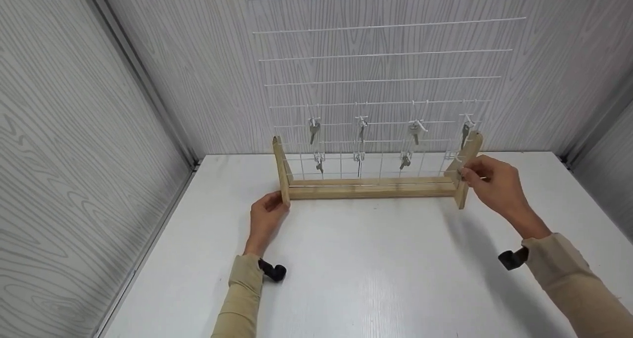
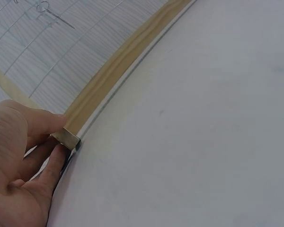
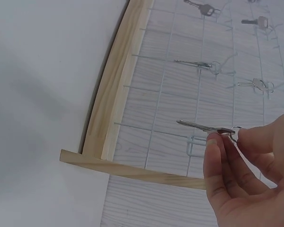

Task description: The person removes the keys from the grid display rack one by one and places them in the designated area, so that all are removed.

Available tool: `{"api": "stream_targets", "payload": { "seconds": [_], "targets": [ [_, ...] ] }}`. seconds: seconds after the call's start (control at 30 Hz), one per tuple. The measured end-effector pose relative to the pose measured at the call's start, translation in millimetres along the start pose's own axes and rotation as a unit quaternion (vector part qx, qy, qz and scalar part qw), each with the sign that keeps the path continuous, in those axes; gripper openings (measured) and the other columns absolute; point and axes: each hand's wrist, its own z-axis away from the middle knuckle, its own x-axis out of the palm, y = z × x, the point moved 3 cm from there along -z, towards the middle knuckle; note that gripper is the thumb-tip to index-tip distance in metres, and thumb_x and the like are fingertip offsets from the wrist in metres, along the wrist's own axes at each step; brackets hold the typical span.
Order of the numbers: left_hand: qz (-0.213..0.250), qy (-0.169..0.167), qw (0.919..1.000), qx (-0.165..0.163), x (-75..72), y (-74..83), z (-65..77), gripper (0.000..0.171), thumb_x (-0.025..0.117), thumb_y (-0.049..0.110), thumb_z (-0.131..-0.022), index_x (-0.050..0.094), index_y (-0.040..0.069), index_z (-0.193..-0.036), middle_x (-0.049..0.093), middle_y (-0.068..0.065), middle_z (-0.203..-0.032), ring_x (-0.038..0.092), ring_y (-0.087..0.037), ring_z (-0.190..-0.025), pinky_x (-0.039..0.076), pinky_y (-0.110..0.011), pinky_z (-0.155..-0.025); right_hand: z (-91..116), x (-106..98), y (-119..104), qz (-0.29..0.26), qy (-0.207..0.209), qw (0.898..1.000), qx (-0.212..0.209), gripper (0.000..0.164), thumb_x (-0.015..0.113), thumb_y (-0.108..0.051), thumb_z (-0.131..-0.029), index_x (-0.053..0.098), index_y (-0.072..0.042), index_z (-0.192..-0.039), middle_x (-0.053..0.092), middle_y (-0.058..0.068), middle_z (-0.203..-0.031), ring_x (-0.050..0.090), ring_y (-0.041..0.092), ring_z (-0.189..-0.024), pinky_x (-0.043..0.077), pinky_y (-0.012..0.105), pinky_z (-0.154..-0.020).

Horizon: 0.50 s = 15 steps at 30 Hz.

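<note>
A white wire grid [image 1: 381, 81] stands upright in a wooden stand [image 1: 371, 192]. Several keys hang by their rings from its hooks, among them a key [image 1: 314, 128] at the upper left. My left hand [image 1: 265, 219] grips the front end of the stand's left side piece [image 2: 67, 138], thumb above and fingers below. In my right hand [image 1: 497, 184], thumb and fingertips pinch a key [image 3: 203, 126] by its head and ring, the blade pointing away. That hand is beside the stand's right side piece [image 3: 132, 170], close to a bare wire hook [image 3: 188, 147] in the lower row.
The stand rests on a white table [image 1: 356, 268], near its back edge. A grey wood-grain panel [image 1: 207, 71] rises behind the grid, with another side panel [image 1: 64, 155] at the left. Black wrist cameras sit at both sleeves.
</note>
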Motion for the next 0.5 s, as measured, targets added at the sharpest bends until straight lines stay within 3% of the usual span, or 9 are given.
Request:
{"api": "stream_targets", "payload": {
  "seconds": [0.13, 0.37, 0.5],
  "targets": [
    [-0.001, 0.001, 1.0, 0.003, -0.7, -2.0, -0.4, 0.038, 0.076, 0.005, -0.096, 0.071, 0.0, -0.133, 0.072, -0.019, -0.134, 0.067, -0.032, -0.13, 0.058, -0.036, -0.107, 3.1, 6.8, -1.9, -0.027, -0.003, 1.0, -0.002, 0.017, 0.063, -0.013, -0.108, 0.071, 0.002, -0.113, 0.077, 0.022, -0.104, 0.065, -0.008, -0.08, 0.052, 0.007, -0.07],
    [0.001, 0.002, 1.0, 0.0, -1.3, -1.2, 0.6, 0.039, 0.076, 0.004, -0.096, 0.07, 0.0, -0.134, 0.071, -0.02, -0.135, 0.067, -0.032, -0.13, 0.058, -0.04, -0.107, 3.9, 19.8, -7.5, -0.061, -0.002, 0.998, 0.005, 0.019, 0.06, -0.014, -0.11, 0.067, 0.003, -0.113, 0.074, 0.017, -0.107, 0.07, 0.006, -0.088, 0.056, 0.01, -0.072],
    [-0.001, 0.003, 1.0, -0.004, -0.2, -0.6, 0.3, 0.038, 0.075, 0.004, -0.097, 0.071, 0.002, -0.134, 0.072, -0.018, -0.134, 0.067, -0.031, -0.129, 0.058, -0.039, -0.107, 1.8, 25.0, -11.7, -0.078, 0.001, 0.997, 0.006, 0.018, 0.06, -0.013, -0.11, 0.067, 0.003, -0.114, 0.075, 0.018, -0.106, 0.069, 0.005, -0.089, 0.058, 0.012, -0.073]
  ]
}}
